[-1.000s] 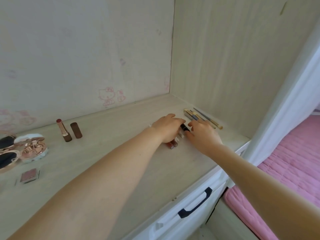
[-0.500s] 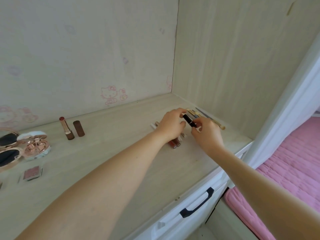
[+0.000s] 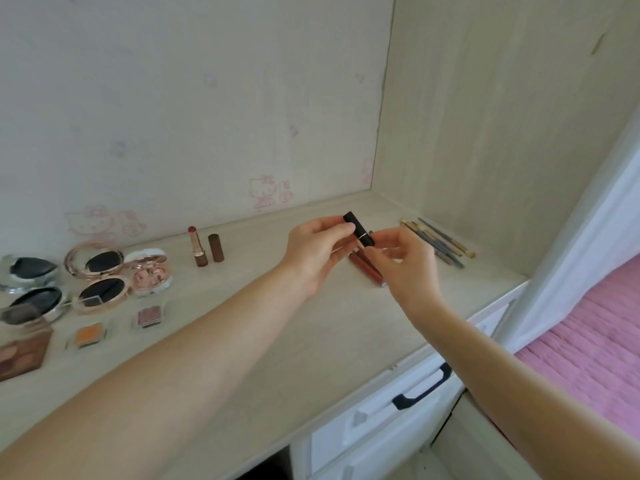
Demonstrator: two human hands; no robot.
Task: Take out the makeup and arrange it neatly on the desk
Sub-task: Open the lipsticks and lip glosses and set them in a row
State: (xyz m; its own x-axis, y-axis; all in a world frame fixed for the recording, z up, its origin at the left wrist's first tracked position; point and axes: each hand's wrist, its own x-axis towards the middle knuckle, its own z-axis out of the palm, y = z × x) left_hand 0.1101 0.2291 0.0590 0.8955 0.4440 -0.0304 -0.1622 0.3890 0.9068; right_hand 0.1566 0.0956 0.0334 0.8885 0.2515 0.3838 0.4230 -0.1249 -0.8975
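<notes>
Both hands now hold a short black lipstick tube with a thin metallic band (image 3: pixel 359 229) raised clear of the pale wood-grain desk (image 3: pixel 242 344); a second ago it lay on the surface under them. The left hand (image 3: pixel 317 252) pinches its upper cap end, and the right hand (image 3: pixel 405 261) pinches its lower end. Beneath lie slim reddish-brown lip-gloss tubes (image 3: pixel 367 268), with a row of thin cosmetic pencils (image 3: pixel 440 242) nearby. Judged step: inspecting or uncapping before placement.

Two hands (image 3: pixel 317 252), three lipsticks (image 3: pixel 359 230), five compacts (image 3: pixel 100 263), several pencils (image 3: pixel 438 242)
</notes>
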